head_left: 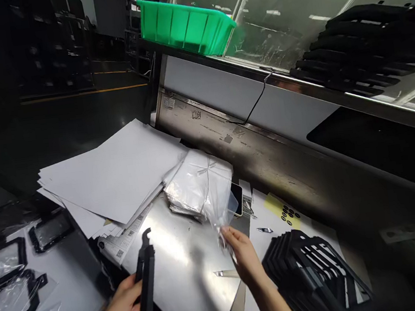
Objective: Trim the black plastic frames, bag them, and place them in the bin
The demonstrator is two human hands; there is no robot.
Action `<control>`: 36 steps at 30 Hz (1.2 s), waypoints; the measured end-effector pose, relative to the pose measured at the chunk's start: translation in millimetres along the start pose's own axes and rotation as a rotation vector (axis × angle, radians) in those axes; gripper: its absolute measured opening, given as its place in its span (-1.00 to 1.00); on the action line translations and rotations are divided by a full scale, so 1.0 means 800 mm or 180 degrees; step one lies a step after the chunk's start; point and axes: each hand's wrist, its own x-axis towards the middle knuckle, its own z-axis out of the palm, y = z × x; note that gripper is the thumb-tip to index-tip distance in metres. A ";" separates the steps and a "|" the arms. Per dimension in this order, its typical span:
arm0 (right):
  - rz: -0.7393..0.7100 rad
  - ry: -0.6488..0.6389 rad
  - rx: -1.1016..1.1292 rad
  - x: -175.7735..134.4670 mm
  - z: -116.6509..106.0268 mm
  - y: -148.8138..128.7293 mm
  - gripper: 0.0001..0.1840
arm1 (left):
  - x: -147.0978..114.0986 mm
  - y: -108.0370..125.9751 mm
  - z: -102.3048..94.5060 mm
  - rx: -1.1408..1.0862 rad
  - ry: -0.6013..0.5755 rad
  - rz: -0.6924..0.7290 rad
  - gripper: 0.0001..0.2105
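Note:
My left hand (122, 307) is closed around a black plastic part (146, 274) with a hooked upper end, seen edge-on over the metal table. The fingers of my right hand (242, 252) pinch the gathered end of a clear plastic bag (218, 219). That bag stretches from a stack of clear plastic bags (190, 180) lying at the middle of the table. Partly behind the bags lies what looks like a phone (237, 197). A small blade (224, 273) rests left of my right wrist.
White paper sheets (114, 169) are piled left of the bags. Black frames in clear bags (3, 261) lie at the lower left. Stacked black plastic frames (316, 273) stand at the right. A green bin (184, 27) sits on the shelf; more black parts (364, 48) are stacked there.

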 end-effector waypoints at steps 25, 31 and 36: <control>0.0342 -0.0685 0.0394 -0.193 0.056 0.039 -0.67 | -0.032 -0.088 0.006 0.0502 -0.0203 -0.0964 -0.89; 0.0027 -0.0705 0.0012 -0.204 0.053 0.035 -0.73 | -0.041 -0.074 0.008 0.0362 -0.0041 -0.0592 -0.95; 0.0046 -0.0477 -0.0003 -0.205 0.064 0.036 -0.70 | -0.046 -0.083 -0.014 0.0319 -0.0029 -0.0836 -0.80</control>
